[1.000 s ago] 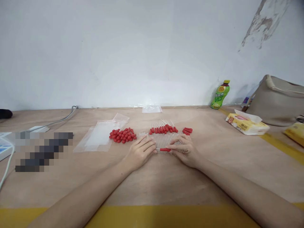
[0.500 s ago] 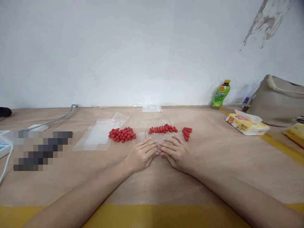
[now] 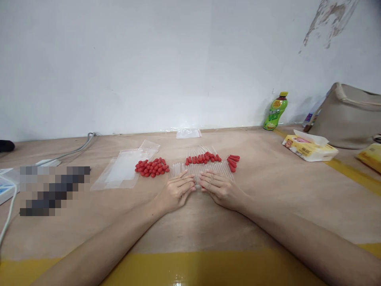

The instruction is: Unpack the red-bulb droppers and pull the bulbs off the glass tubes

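A row of thin clear tubes (image 3: 194,168) lies side by side on the table. Over the near left part of the row rests my left hand (image 3: 177,192), its fingers stretched out and touching the tubes. My right hand (image 3: 222,189) lies the same way on the right part, fingertips facing the left hand across a small gap. A speck of red shows beneath the right fingers; what it is stays hidden. Just behind the row are droppers with red bulbs (image 3: 202,159), their thin stems pointing away. Loose red rubber bulbs (image 3: 151,167) form a pile at left, and several more red bulbs (image 3: 233,162) lie at right.
Clear plastic bags (image 3: 119,170) lie left of the pile, and another bag (image 3: 188,134) is by the wall. A green bottle (image 3: 275,111), a tissue pack (image 3: 309,147) and a beige bag (image 3: 347,117) stand at right. A grey cable (image 3: 79,149) runs along the left.
Both hands stay on the tubes, and the gap between their fingertips is slightly wider. The whole view has shifted and tilted a little.
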### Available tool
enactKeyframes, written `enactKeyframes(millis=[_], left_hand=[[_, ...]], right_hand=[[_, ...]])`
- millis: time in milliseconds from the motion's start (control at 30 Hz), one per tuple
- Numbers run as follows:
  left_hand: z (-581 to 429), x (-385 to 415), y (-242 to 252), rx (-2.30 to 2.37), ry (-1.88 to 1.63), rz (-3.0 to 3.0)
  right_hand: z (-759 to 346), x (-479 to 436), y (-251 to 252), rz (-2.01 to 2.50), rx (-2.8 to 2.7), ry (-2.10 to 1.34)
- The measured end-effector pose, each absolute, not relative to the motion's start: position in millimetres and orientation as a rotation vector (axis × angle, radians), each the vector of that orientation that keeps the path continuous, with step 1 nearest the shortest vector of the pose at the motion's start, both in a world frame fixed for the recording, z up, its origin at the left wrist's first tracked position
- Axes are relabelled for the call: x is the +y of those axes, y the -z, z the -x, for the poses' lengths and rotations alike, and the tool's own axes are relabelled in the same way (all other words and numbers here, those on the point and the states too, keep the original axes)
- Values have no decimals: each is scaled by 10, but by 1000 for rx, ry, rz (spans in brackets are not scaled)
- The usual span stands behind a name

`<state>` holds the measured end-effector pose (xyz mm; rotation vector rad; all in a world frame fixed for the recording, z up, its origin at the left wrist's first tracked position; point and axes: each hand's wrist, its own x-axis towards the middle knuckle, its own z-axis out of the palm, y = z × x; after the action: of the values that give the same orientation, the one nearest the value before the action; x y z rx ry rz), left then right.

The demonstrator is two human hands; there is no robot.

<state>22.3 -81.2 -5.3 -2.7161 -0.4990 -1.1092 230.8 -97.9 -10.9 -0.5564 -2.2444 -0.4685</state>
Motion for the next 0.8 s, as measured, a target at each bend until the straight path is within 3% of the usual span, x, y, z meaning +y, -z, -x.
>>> enactKeyframes(millis=[367,600,800], left_hand=[[-134,-790,72,-582,1135,2684],[-76,-640,71,-982,1222,2392],[-85,-574,25,-1032,1192,2422]], right_hand=[[-2522,-945,114,554,-2219,445],[-2921,-741,5,1183,-1700,284],[-3229,-553,10,1431,-1448,19]])
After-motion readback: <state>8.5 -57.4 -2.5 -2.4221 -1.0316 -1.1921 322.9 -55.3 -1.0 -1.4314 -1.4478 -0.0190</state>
